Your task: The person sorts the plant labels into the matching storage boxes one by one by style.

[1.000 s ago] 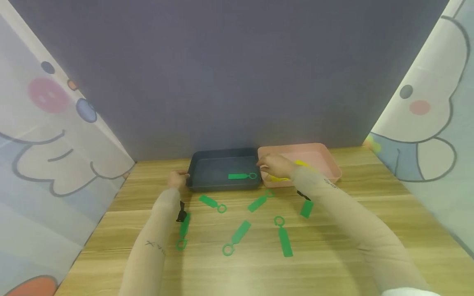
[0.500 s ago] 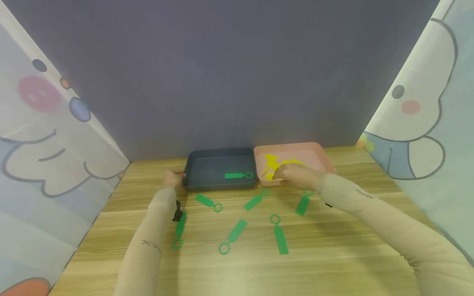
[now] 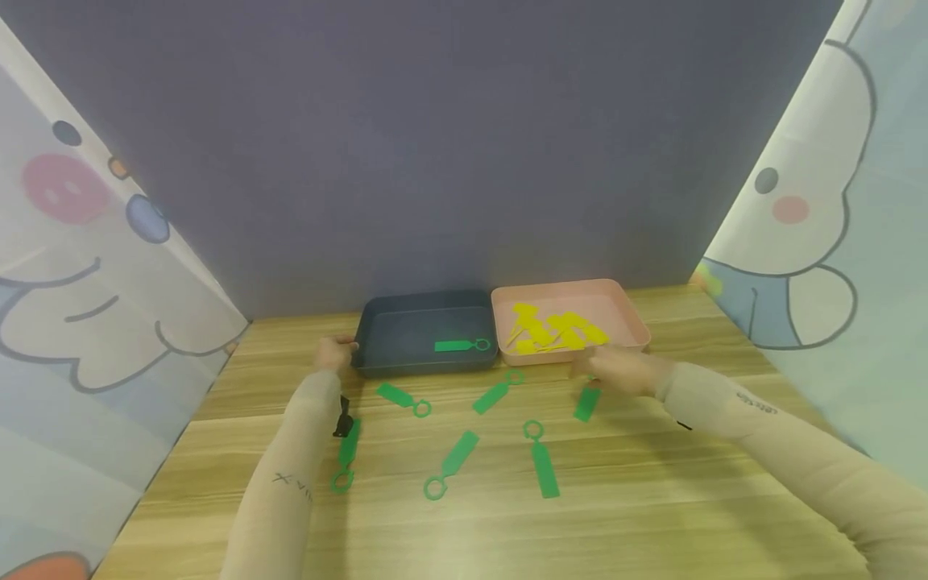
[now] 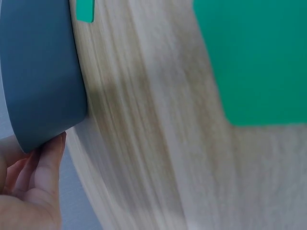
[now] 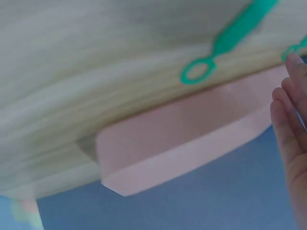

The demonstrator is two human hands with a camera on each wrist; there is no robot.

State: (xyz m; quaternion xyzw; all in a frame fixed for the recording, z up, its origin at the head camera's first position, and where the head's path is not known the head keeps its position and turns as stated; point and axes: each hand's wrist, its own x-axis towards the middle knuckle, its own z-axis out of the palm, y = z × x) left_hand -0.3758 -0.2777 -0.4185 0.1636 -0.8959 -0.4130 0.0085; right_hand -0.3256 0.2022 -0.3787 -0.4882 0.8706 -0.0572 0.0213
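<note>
My left hand (image 3: 333,353) grips the left end of a dark blue-grey tray (image 3: 402,330). In the left wrist view its thumb and fingers (image 4: 47,165) pinch the tray's rim. One flat green ring-ended tag (image 3: 453,346) lies inside this tray. On the right, my right hand (image 3: 625,369) hovers, blurred, by the front edge of a pink tray (image 3: 616,310). Its fingers look extended and hold nothing in the right wrist view. Just below it lies another green tag (image 3: 586,405), its ring partly hidden by the fingers. Yellow flat pieces (image 3: 569,322) lie in the pink tray.
Several more green tags, such as one left of centre (image 3: 458,455) and one to its right (image 3: 544,471), are scattered on the wooden table (image 3: 623,507). A grey panel (image 3: 464,161) stands behind the trays. Cartoon-printed sheets (image 3: 819,185) flank both sides.
My right hand has moved from between the trays, rightward over the pink tray and toward the green tag in front. My left hand keeps its hold; the view has shifted slightly.
</note>
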